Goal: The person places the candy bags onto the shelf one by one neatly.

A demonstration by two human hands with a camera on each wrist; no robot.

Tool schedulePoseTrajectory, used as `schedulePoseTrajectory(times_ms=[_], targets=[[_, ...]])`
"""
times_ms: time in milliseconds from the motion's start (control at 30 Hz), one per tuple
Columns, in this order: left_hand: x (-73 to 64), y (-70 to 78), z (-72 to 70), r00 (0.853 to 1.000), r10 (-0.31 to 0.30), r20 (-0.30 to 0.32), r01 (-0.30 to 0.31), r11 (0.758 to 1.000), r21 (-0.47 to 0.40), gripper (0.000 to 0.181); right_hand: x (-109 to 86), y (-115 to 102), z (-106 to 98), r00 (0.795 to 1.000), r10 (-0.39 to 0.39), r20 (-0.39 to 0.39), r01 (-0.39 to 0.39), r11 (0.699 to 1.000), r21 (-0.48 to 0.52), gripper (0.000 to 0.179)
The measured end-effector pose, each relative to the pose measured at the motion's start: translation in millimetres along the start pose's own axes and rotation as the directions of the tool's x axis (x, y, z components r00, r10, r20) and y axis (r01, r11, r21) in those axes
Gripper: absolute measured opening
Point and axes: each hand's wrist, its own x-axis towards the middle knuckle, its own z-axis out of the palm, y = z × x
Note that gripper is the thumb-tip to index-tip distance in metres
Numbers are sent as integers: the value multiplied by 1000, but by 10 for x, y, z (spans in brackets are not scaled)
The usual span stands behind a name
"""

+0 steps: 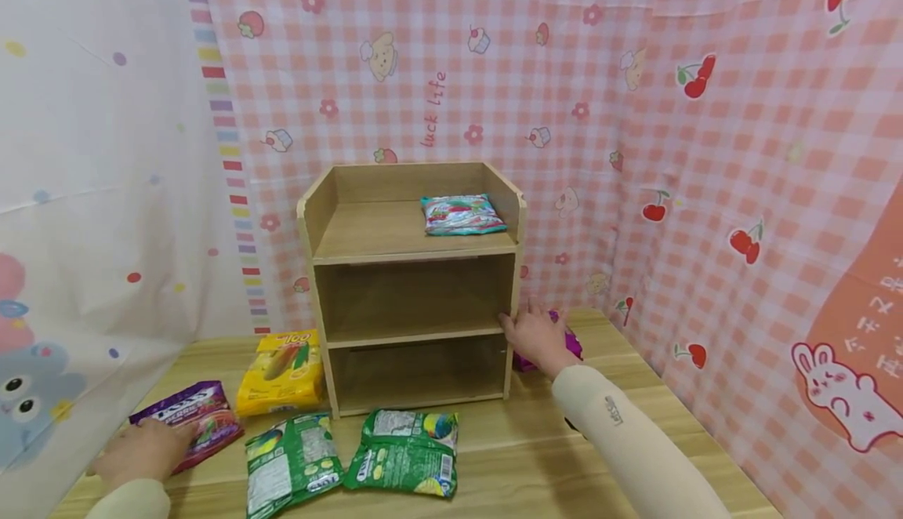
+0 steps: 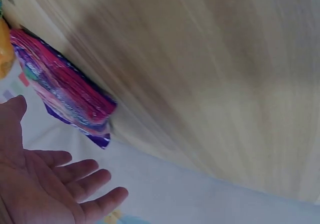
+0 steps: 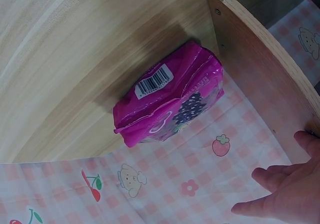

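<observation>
My left hand (image 1: 144, 450) is beside and partly over a purple berry candy bag (image 1: 212, 417) at the table's left; in the left wrist view its fingers are spread and hold nothing. My right hand (image 1: 538, 339) is at the right side of a three-level wooden shelf (image 1: 416, 342), thumb right at the edge of its side panel. That hand's fingers are extended in the right wrist view. Behind it, a magenta bag with dark berries printed on it (image 3: 172, 96) stands on the table next to the shelf, partly hidden by the hand in the head view.
A teal packet (image 1: 463, 215) lies on the shelf's top level. To the shelf's left stands a yellow mango-print bag (image 1: 282, 374). Two green bags (image 1: 292, 460) lie in front on the wooden table (image 1: 515, 456). Patterned cloth (image 1: 437, 56) hangs behind and at the sides.
</observation>
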Motion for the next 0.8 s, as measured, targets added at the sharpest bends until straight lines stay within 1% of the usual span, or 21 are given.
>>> schedulePoseTrajectory(times_ms=[67,133,200,300,400,600,700,800], targets=[[-5,-54,-3,999,-32,30,32,999,-8,91,2,-12,8,1000,0,3,0,1000,-6,70],[-5,-107,-5,998,-49,45,50,998,-22,86,5,-21,15,1000,-1,8,2,1000,-10,70],[-1,-153,1,996,-66,52,67,997,-23,82,10,-29,24,1000,-4,11,4,1000,-12,70],[3,-196,11,992,-112,59,114,993,-32,79,13,-39,32,1000,-7,10,7,1000,-15,69],[-2,-224,18,988,-142,65,144,989,-27,79,11,-44,36,1000,-8,11,9,1000,-13,70],[-34,-256,28,989,-99,113,99,995,5,81,3,-43,36,1000,-2,9,2,1000,-2,69],[-33,-253,43,986,-92,138,95,995,-14,79,-6,-51,30,1000,3,8,-3,1000,-1,69],[-24,-251,60,988,-69,136,74,997,-37,75,-16,-61,27,1000,3,11,-3,1000,-4,69]])
